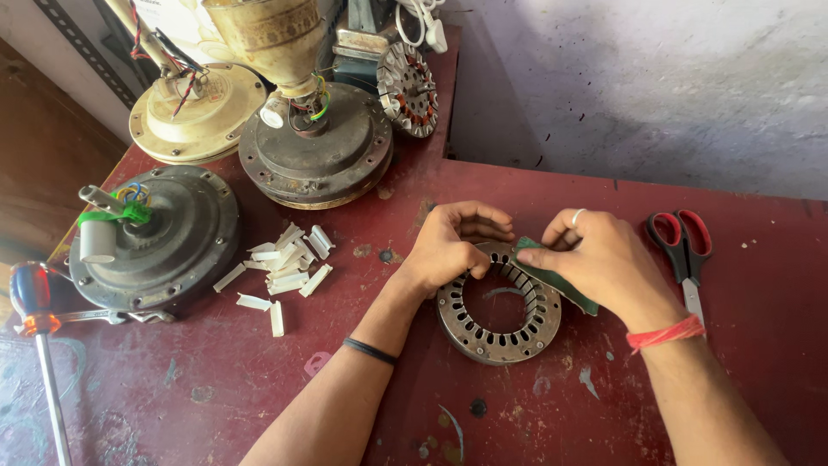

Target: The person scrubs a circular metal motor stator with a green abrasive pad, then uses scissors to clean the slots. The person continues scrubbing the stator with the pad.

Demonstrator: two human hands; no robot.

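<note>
Left hand (450,246) pins stator ring (498,304); right hand (595,259) pinches green insulation strip (556,278). Keep ring flat, feed strip square into slot.

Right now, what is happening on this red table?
A person works on a slotted metal ring lying flat on the red table. The left hand grips the ring's far rim, while the right hand pinches a green strip at that rim. White strips lie in a loose pile to the left, beside three motor housings. Scissors lie to the right, and a screwdriver sits at the left edge.
</note>
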